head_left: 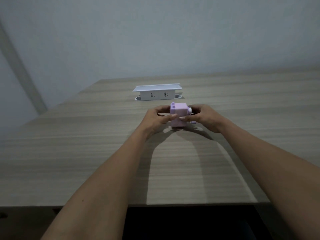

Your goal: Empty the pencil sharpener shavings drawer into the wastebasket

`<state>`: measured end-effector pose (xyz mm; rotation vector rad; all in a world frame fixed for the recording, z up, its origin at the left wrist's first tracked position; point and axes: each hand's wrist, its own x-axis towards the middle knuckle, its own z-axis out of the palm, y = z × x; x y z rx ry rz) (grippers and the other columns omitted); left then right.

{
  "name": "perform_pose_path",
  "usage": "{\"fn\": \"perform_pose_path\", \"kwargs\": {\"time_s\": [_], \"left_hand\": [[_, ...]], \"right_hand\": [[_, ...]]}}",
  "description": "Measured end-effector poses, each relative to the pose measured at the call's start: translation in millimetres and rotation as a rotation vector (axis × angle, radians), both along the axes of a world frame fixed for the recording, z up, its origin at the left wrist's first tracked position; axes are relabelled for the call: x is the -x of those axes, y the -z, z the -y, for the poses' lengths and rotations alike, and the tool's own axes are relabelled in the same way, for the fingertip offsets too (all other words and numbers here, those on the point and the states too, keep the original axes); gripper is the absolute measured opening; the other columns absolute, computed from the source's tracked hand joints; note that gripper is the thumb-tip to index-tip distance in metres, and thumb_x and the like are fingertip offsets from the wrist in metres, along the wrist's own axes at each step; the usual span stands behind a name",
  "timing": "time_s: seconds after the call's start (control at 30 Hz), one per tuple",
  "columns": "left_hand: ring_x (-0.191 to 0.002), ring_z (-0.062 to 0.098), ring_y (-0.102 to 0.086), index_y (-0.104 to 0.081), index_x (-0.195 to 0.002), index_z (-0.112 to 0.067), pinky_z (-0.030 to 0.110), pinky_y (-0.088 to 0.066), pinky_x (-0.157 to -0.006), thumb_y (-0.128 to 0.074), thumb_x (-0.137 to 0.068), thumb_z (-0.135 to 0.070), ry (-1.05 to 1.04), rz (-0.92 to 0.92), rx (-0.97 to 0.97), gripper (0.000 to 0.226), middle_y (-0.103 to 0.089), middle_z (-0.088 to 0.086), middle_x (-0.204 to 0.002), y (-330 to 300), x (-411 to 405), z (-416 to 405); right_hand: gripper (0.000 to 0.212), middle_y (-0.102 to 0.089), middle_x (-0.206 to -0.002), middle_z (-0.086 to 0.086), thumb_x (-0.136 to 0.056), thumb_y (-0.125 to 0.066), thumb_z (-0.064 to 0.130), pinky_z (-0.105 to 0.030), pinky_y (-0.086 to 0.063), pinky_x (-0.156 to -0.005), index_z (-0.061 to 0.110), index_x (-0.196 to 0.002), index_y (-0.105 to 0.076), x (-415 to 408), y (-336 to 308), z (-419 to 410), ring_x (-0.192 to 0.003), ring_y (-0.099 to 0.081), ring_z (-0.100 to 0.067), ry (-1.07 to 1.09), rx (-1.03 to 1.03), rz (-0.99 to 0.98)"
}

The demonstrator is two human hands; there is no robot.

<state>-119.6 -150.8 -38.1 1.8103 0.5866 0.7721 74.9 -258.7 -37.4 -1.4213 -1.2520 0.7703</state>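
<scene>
Both hands [156, 116] clasp boxy lilac plastic sharpener [178, 116].

office | wood-grain desk [86, 153] | pop-up socket box [157, 92] | bare wall [155, 32]

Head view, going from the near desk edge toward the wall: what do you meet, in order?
Near edge of the wood-grain desk → small lilac box-shaped pencil sharpener, held between the left hand and right hand → white pop-up power socket box → plain grey wall.
</scene>
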Motion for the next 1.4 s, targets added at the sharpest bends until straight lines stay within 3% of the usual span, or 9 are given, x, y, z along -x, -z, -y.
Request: {"fn": "perform_pose_path", "kwargs": {"time_s": [0.17, 0.37, 0.6, 0.73, 0.8, 0.93, 1.1, 1.27, 1.4], "left_hand": [[-0.105, 0.015, -0.071, -0.066, -0.131, -0.006, 0.027, -0.058, -0.090, -0.080, -0.082, -0.011, -0.004, -0.002, -0.022, 0.051, -0.073, 0.006, -0.121, -8.8, -25.1, -30.5], [-0.094, 0.000, -0.067, -0.063, -0.133, -0.004, 0.010, -0.055, -0.075, -0.074, -0.086, -0.005, -0.026, -0.006, -0.054, 0.047, -0.071, 0.004, -0.120, -15.6, -58.2, -63.4], [-0.114, 0.020, -0.069, -0.067, -0.130, -0.005, 0.037, -0.052, -0.102, -0.079, -0.082, -0.009, -0.109, 0.015, -0.025, 0.050, -0.073, 0.009, -0.122, -17.7, -97.0, -114.2], [-0.112, 0.024, -0.067, -0.063, -0.130, 0.001, 0.026, -0.058, -0.088, -0.078, -0.082, -0.004, -0.172, 0.064, 0.043, 0.051, -0.070, 0.013, -0.124, -14.3, -117.5, -135.0], [-0.107, 0.026, -0.068, -0.064, -0.128, 0.002, 0.023, -0.061, -0.075, -0.077, -0.083, -0.002, -0.190, 0.069, 0.093, 0.047, -0.069, 0.013, -0.122, -7.8, -127.6, -144.9], [-0.107, 0.033, -0.070, -0.069, -0.119, 0.001, 0.049, -0.058, -0.092, -0.083, -0.078, -0.007, -0.256, 0.070, 0.124, 0.045, -0.073, 0.016, -0.114, 5.4, -144.7, -164.8], [-0.101, 0.032, -0.071, -0.067, -0.118, 0.006, 0.046, -0.059, -0.090, -0.081, -0.078, -0.001, -0.284, 0.088, 0.119, 0.043, -0.072, 0.021, -0.112, 9.3, -156.7, -168.7], [-0.104, 0.031, -0.070, -0.067, -0.120, 0.006, 0.038, -0.060, -0.088, -0.080, -0.080, -0.003, -0.254, 0.104, 0.129, 0.042, -0.072, 0.020, -0.115, 15.6, -156.3, -174.6], [-0.104, 0.029, -0.070, -0.066, -0.120, -0.001, 0.038, -0.060, -0.089, -0.084, -0.078, -0.009, -0.236, 0.054, 0.098, 0.047, -0.072, 0.014, -0.112, 15.3, -152.6, -176.7]], "right_hand": [[0.050, -0.071, -0.109, -0.014, -0.077, -0.077, -0.009, -0.020, -0.056, -0.065, 0.004, -0.124, -0.062, -19.9, -3.9, -28.0, -0.088, -0.069, -0.014, 0.038, -0.029, -0.083], [0.058, -0.071, -0.106, -0.011, -0.076, -0.082, 0.001, -0.015, -0.053, -0.065, 0.005, -0.131, -0.064, -46.4, -10.9, -66.6, -0.088, -0.065, -0.016, 0.103, -0.060, 0.015], [0.062, -0.071, -0.119, -0.018, -0.072, -0.084, -0.002, -0.023, -0.058, -0.074, 0.001, -0.131, -0.062, -76.2, -16.4, -121.2, -0.092, -0.067, -0.022, 0.168, -0.093, 0.014], [0.062, -0.070, -0.118, -0.020, -0.072, -0.083, -0.006, -0.016, -0.054, -0.063, -0.004, -0.130, -0.060, -88.1, -12.1, -146.8, -0.086, -0.067, -0.020, 0.236, -0.093, 0.001], [0.064, -0.069, -0.121, -0.023, -0.070, -0.084, -0.007, -0.026, -0.059, -0.074, -0.006, -0.129, -0.060, -94.5, -7.0, -158.7, -0.092, -0.069, -0.026, 0.268, -0.095, -0.026], [0.064, -0.069, -0.119, -0.024, -0.068, -0.086, -0.003, -0.037, -0.059, -0.086, -0.006, -0.126, -0.059, -101.7, 1.3, -173.5, -0.108, -0.069, -0.038, 0.322, -0.085, -0.033], [0.059, -0.062, -0.111, -0.020, -0.075, -0.078, -0.012, -0.014, -0.054, -0.052, -0.008, -0.127, -0.052, -110.9, 12.9, -182.7, -0.084, -0.064, -0.020, 0.345, -0.088, -0.090], [0.065, -0.067, -0.121, -0.023, -0.072, -0.086, 0.003, -0.026, -0.060, -0.072, -0.003, -0.128, -0.056, -118.5, 20.7, -187.8, -0.099, -0.067, -0.028, 0.363, -0.089, -0.072], [0.071, -0.065, -0.126, -0.023, -0.070, -0.087, 0.002, -0.028, -0.061, -0.073, -0.002, -0.132, -0.053, -115.7, 20.7, -183.6, -0.101, -0.066, -0.027, 0.355, -0.062, -0.043]]}}
